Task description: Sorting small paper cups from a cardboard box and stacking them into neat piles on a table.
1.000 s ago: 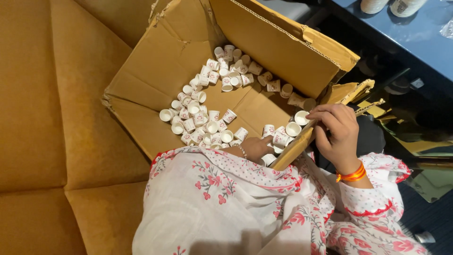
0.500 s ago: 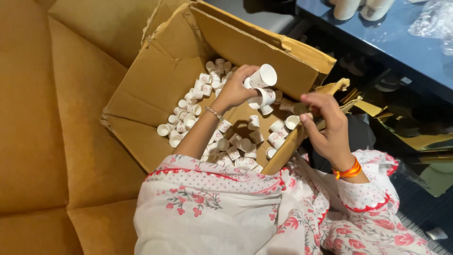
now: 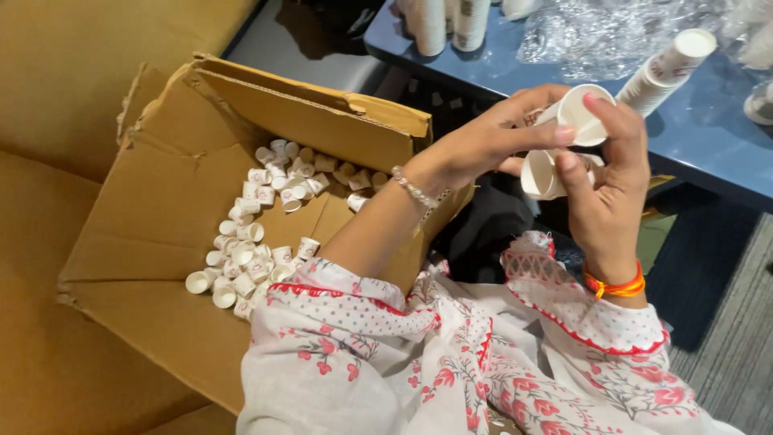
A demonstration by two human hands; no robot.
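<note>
Two small white paper cups are held up in front of the body, above the lap and to the right of the open cardboard box (image 3: 173, 217).

Left hand (image 3: 483, 145): raised from the box side, wrist with a beaded bracelet (image 3: 415, 191). The grip is closed lightly on the upper paper cup (image 3: 580, 113); thumb and fingertips are pressed on its wall, with the open mouth turned toward the camera.

Right hand (image 3: 604, 193): raised from below, wrist with an orange thread band (image 3: 616, 286). The grip is closed around the lower paper cup (image 3: 541, 173), which is seen on its side, mouth facing left. One fingertip of this hand is also laid on the rim of the upper cup. The two cups are touching or very nearly so; an exact gap cannot be told.

The box is rested on a mustard-yellow sofa (image 3: 72, 105), flaps spread open. A loose pile of small white cups (image 3: 250, 250) is scattered across its floor, some upright, most tipped over.

Beyond the hands a blue desk (image 3: 708, 153) is seen. On it a stack of nested white cups (image 3: 664, 68) is laid on its side, just beside crumpled clear plastic wrap (image 3: 604, 32). More cup stacks (image 3: 447, 24) are stood at the far edge.

A white garment with red floral print (image 3: 451, 362) is worn over both arms.
</note>
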